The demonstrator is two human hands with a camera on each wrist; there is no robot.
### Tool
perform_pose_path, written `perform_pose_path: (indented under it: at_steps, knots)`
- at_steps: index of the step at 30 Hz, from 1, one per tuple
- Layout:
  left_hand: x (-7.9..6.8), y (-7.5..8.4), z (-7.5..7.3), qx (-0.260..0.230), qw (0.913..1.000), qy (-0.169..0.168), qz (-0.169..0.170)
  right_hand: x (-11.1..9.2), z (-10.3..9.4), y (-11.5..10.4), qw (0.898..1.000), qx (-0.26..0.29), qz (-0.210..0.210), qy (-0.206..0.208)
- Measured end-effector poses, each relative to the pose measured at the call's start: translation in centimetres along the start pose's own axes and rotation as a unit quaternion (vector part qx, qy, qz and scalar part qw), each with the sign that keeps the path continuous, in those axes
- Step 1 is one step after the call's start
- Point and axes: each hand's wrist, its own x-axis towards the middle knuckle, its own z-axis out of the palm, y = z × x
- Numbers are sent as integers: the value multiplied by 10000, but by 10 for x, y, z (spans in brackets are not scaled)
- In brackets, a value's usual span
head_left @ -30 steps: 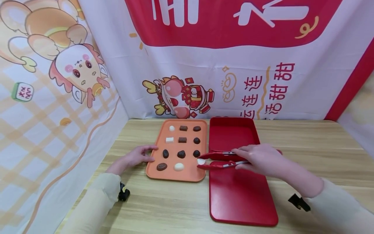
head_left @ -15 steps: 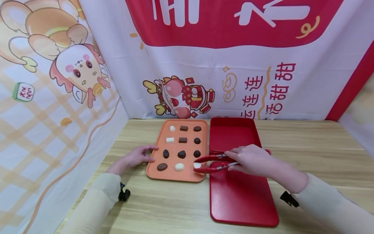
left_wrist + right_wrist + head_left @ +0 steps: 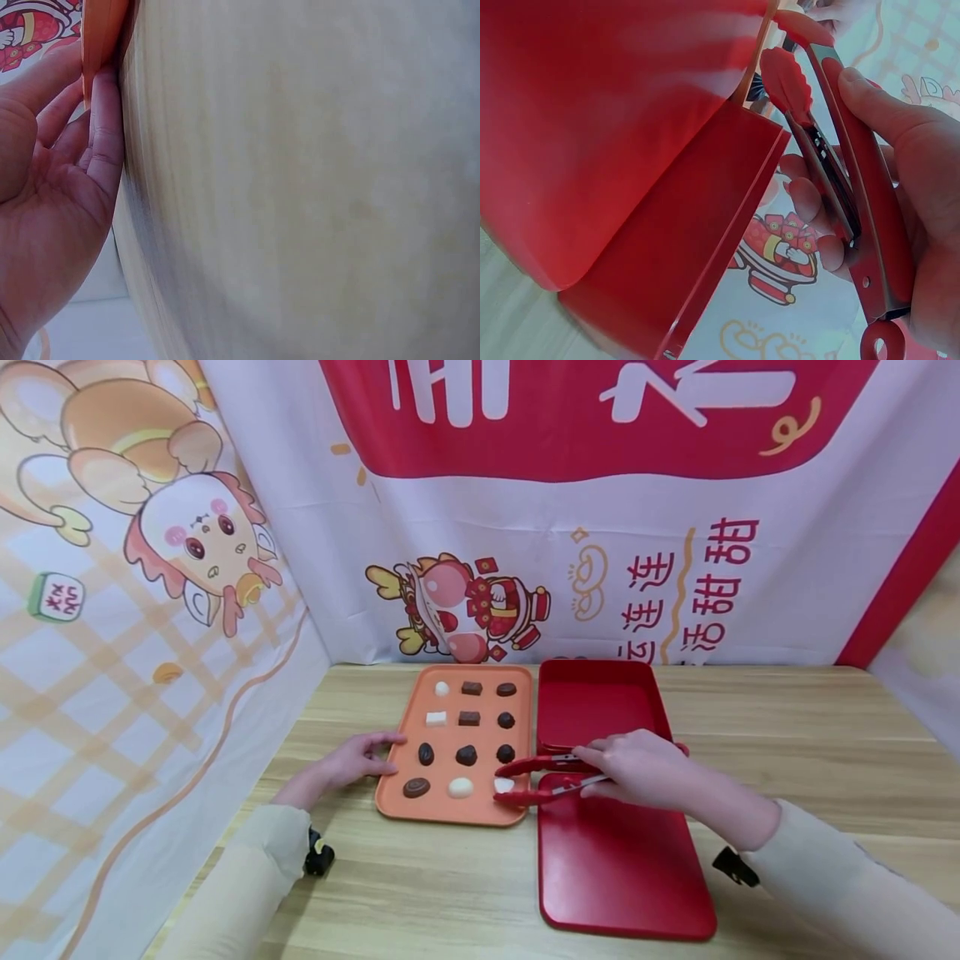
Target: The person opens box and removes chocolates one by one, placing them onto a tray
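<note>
My right hand [image 3: 648, 768] grips a pair of red-tipped kitchen tongs [image 3: 528, 797], thumb on one arm and fingers curled round the other in the right wrist view. Between the tong tips sits a white chocolate piece [image 3: 504, 785], at the near right corner of an orange tray [image 3: 480, 812]. Rows of dark, brown and white chocolates [image 3: 467, 755] fill the rest of that tray. Against its left edge rests my left hand [image 3: 356, 760], with thumb and extended fingers [image 3: 109, 127] touching the rim in the left wrist view.
Right of the tray stands a red box [image 3: 600, 702] with nothing inside its visible part. A flat red lid [image 3: 622, 877] lies in front of it, partly under the right hand and tongs. Printed cloth [image 3: 465, 510] rises behind the wooden table [image 3: 420, 885].
The tongs have carried the white piece leftward from the tray's right rim into the near right corner. In the last half second they shift only slightly left. My left hand stays put.
</note>
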Motion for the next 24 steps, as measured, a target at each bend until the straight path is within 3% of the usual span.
perform_pose_path:
  at_steps: [9,18,24]
  knots:
    - [0,-3,0,36,10000,-31,55,-18,-11,3,9967,500,612,184]
    - [0,5,-1,32,9998,-92,178,-61,-15,21,9776,1670,1119,627]
    - [1,-2,0,-2,9997,-63,240,-90,-19,39,9719,1421,1514,1110]
